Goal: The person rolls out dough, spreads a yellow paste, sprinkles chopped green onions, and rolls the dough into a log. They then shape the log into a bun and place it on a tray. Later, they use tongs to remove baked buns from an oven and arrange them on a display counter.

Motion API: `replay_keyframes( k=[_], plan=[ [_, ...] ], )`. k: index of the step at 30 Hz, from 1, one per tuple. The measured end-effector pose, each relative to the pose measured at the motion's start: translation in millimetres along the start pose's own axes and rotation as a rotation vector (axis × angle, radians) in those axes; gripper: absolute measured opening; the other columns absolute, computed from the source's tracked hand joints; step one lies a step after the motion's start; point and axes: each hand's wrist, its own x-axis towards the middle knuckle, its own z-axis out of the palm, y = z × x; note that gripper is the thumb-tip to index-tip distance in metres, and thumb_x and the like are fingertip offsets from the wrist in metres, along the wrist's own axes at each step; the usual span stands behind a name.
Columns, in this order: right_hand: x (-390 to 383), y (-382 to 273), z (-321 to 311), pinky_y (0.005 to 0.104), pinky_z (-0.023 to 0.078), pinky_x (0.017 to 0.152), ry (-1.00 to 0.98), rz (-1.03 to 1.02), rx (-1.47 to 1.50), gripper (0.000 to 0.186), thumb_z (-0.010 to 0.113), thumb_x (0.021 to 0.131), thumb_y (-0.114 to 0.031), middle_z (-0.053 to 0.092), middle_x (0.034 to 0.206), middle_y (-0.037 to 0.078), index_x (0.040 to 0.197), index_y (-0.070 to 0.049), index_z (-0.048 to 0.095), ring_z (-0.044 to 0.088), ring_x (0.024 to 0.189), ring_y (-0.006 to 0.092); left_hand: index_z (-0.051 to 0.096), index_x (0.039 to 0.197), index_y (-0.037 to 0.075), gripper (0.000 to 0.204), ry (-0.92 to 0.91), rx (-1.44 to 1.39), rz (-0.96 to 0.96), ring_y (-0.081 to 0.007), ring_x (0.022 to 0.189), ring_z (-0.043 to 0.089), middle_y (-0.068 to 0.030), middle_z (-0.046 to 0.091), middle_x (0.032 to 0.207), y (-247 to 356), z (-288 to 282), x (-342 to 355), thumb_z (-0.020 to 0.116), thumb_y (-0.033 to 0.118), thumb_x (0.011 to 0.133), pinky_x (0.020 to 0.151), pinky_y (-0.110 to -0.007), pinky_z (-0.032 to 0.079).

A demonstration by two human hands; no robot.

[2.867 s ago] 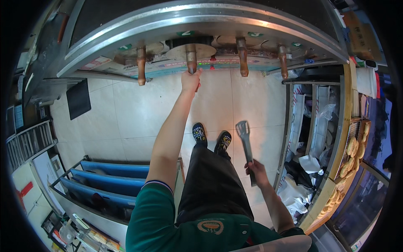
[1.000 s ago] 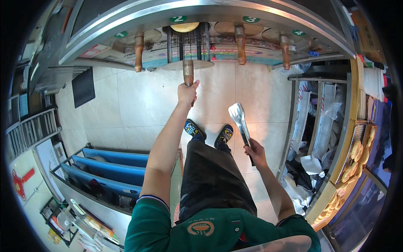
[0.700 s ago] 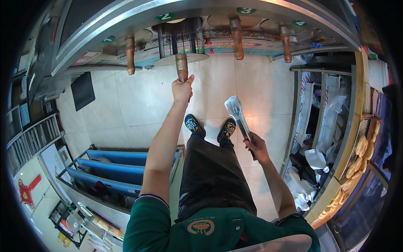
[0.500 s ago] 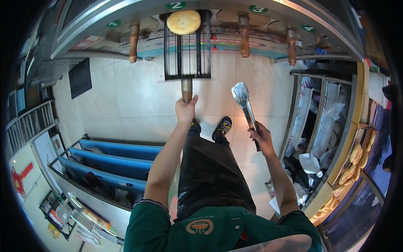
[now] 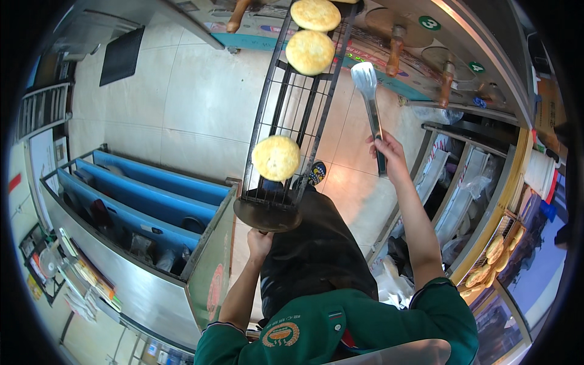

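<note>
My left hand (image 5: 260,242) is closed at the near end of a long wire baking rack (image 5: 292,100), gripping its handle, which is mostly hidden behind a round dark metal plate (image 5: 267,215). The rack slopes out of an opening in the oven front. One round flatbread (image 5: 276,158) lies near the plate; two more, a middle flatbread (image 5: 310,52) and a far flatbread (image 5: 315,14), sit close together. A further one is cut off at the top. To the right, my right hand (image 5: 389,152) holds metal tongs (image 5: 366,88) by their dark end, their pale head pointing up, apart from the breads.
Other wooden handles (image 5: 395,56) stick out of the oven front beside the rack. A blue-partitioned bin (image 5: 146,204) stands at left. Metal shelves (image 5: 456,176) with plastic bags are at right, beside a wire basket of breads (image 5: 490,261). Tiled floor (image 5: 201,103) lies below.
My left hand has drawn the rack toward me out of the oven, bringing more flatbreads into view. The tongs have moved up, and the view has turned a little.
</note>
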Motion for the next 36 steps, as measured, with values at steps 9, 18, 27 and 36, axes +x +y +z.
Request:
replay_keyframes(
  k=[9,18,27,36],
  plan=[
    [56,-26,11,0.0239,0.052,0.070,-0.016,0.157,-0.032,0.030,0.060,0.101,-0.028,0.070,0.103,0.006,0.118,-0.004,0.063,0.063,0.080,0.0097,0.075,0.083,0.006,0.016,0.081,0.075,0.156,-0.0422,0.080,0.069,-0.0207,0.070,0.080,-54,-11,-59,0.071,0.021,0.078,0.068,-0.048,0.054],
    [150,-77,53,0.0235,0.049,0.060,-0.183,0.187,0.086,0.038,0.066,0.097,-0.030,0.068,0.096,0.005,0.125,-0.004,0.060,0.061,0.074,0.0097,0.074,0.088,0.005,0.020,0.103,0.068,0.029,-0.0425,0.082,0.069,-0.0217,0.071,0.082,-66,-15,-75,0.070,0.022,0.078,0.069,-0.048,0.054],
    [48,-52,34,0.0226,0.046,0.062,-0.055,-0.015,-0.053,0.027,0.064,0.098,-0.019,0.065,0.092,0.003,0.118,0.000,0.065,0.056,0.072,0.0076,0.071,0.090,0.000,0.025,-0.042,0.102,-0.040,-0.0438,0.085,0.068,-0.0241,0.070,0.083,1,-4,-22,0.075,0.023,0.082,0.073,-0.046,0.054],
    [-59,-25,66,0.0280,0.054,0.069,-0.079,-0.394,-0.907,0.042,0.075,0.082,-0.005,0.068,0.094,0.008,0.124,-0.004,0.065,0.066,0.081,0.0164,0.070,0.083,-0.004,0.036,-0.037,0.092,-0.083,-0.0392,0.070,0.069,-0.0229,0.068,0.071,131,11,89,0.076,0.031,0.086,0.065,-0.042,0.052]
  ],
)
